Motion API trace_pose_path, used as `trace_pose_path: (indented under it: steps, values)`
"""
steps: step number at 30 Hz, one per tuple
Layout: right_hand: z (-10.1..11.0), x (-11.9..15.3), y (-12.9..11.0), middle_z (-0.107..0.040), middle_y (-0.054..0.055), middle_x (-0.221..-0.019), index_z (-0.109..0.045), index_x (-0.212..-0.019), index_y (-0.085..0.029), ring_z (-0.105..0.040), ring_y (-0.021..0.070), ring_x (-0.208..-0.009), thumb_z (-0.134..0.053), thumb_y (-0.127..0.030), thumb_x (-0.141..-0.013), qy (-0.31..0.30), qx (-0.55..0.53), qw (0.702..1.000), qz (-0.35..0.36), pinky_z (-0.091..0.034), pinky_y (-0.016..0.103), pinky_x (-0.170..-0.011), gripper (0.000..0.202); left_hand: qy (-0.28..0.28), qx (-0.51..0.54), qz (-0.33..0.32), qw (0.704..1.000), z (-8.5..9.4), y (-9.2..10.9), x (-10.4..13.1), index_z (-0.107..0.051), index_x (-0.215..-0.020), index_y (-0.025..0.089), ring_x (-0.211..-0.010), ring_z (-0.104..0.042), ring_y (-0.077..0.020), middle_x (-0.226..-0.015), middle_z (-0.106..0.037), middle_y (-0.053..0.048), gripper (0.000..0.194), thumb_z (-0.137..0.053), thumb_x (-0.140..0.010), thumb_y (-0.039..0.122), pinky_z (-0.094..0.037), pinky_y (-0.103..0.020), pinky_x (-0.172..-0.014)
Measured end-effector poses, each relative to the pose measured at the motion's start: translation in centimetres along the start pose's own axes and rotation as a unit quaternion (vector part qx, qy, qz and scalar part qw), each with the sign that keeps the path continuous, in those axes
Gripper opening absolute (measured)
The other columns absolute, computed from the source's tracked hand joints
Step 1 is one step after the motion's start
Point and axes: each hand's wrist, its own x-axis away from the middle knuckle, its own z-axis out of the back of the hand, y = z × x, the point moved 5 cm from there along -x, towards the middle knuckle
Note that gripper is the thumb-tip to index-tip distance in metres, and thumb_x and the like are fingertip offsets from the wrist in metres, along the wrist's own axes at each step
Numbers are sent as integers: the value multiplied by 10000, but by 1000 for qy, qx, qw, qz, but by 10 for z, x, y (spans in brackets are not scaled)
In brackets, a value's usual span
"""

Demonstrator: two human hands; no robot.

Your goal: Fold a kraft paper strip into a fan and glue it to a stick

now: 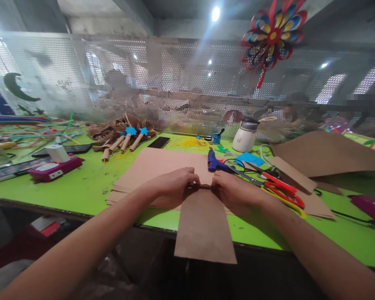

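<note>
A strip of brown paper (205, 227) hangs over the table's front edge, its far end rolled or folded into a narrow dark band. My left hand (178, 185) pinches the left end of that band. At its right end, my right hand (233, 189) grips it with bent fingers. Both hands rest over a stack of light brown paper sheets (156, 164). Just beyond my right hand lies a blue glue gun (217, 161). Scissors with red handles (284, 193) and a yellow-handled pair lie beside my right forearm.
Rolled brown paper pieces with blue shapes (126, 139) lie at the back left. A black phone (158, 143) is near them. A white kettle-like jug (245, 135) stands at the back. Purple power strips (55, 168) sit left and right. Large brown paper (328, 154) curls at right.
</note>
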Motion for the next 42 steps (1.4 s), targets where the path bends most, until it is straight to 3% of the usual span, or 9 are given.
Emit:
trace_pose_path:
  steps: [6,13,16,21,26,31,37,42]
  values:
    - [4,2,-10,-580,63,-830,-597,-762,-181,-506,178,-785,-523,-166,-778,-4,7,1000,-1,-361,284,-676,77,9,-12,-12,1000,3,4,2,-628,-923,209,-734,-490,-143,-840,-513,-42,191,-492,-789,198,-360,-242,-646]
    - [3,3,-20,-547,75,-777,-558,-715,-167,-474,176,-734,-481,-172,-805,22,84,996,25,-344,300,-644,119,13,16,9,1000,6,3,1,-637,-904,205,-762,-512,-151,-859,-568,-39,214,-527,-724,175,-361,-233,-657]
    - [2,4,-25,-539,84,-778,-546,-727,-162,-460,184,-746,-472,-160,-795,38,115,991,55,-344,313,-658,101,32,52,53,997,9,-1,-5,-641,-909,183,-722,-516,-144,-827,-607,-38,218,-498,-780,286,-351,-228,-627]
    - [0,3,-36,-529,96,-781,-546,-746,-132,-435,193,-762,-486,-120,-770,73,162,979,99,-354,333,-689,66,33,117,124,985,13,-11,-11,-635,-728,119,-553,-426,-105,-628,-571,-24,474,-317,-876,438,-299,-226,-542]
    - [3,2,-53,-533,95,-781,-573,-785,-117,-421,195,-766,-443,-110,-842,115,199,963,141,-354,341,-707,143,-60,182,89,978,19,-9,-4,-561,-619,118,-521,-313,-79,-549,-435,25,477,-387,-836,507,-242,-215,-498]
    - [8,3,-56,-530,86,-780,-564,-746,-131,-418,200,-779,-427,-124,-871,142,217,958,123,-354,349,-726,185,-111,220,57,967,26,-2,2,-598,-747,124,-593,-347,-90,-658,-485,15,392,-410,-844,454,-269,-208,-541]
    - [11,3,-51,-544,92,-829,-577,-786,-134,-429,208,-817,-415,-131,-876,166,189,963,98,-365,360,-759,186,-111,297,62,946,21,-1,0,-596,-791,127,-606,-361,-91,-669,-476,18,331,-462,-826,428,-280,-211,-561]
    - [20,2,-45,-562,90,-867,-599,-850,-153,-466,208,-856,-491,-174,-833,209,35,975,66,-384,356,-771,111,-112,300,89,943,13,-5,0,-621,-814,123,-598,-412,-91,-665,-522,7,321,-501,-810,421,-300,-209,-558]
